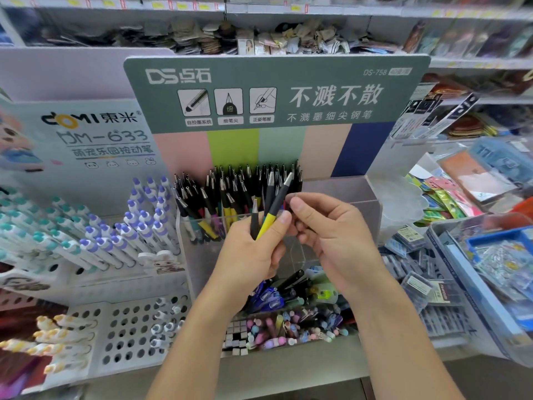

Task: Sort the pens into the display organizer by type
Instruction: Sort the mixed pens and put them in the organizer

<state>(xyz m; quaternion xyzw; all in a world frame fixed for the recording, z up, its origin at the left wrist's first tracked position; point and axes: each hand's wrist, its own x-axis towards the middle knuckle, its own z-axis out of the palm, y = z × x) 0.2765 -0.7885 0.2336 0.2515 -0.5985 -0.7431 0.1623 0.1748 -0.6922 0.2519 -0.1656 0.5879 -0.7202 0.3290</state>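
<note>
My left hand [253,249] grips a small bunch of pens, tips up; the clearest is a yellow pen with a grey grip and silver tip [274,210]. My right hand [323,229] is beside it, fingers curled, its fingertips pinching the yellow pen's grey part. Both hands hover in front of the clear display organizer [360,194] under the green DS header card. Its left compartments are packed with black-capped pens [239,189] standing upright. The right-hand compartment looks bare. What lies inside my left palm is hidden.
A white rack of purple and teal click pens [121,226] stands at the left. Below my wrists, a tray holds loose blue and black pens [277,293] and a box of pastel erasers [288,330]. Blue bins with packets [490,255] crowd the right.
</note>
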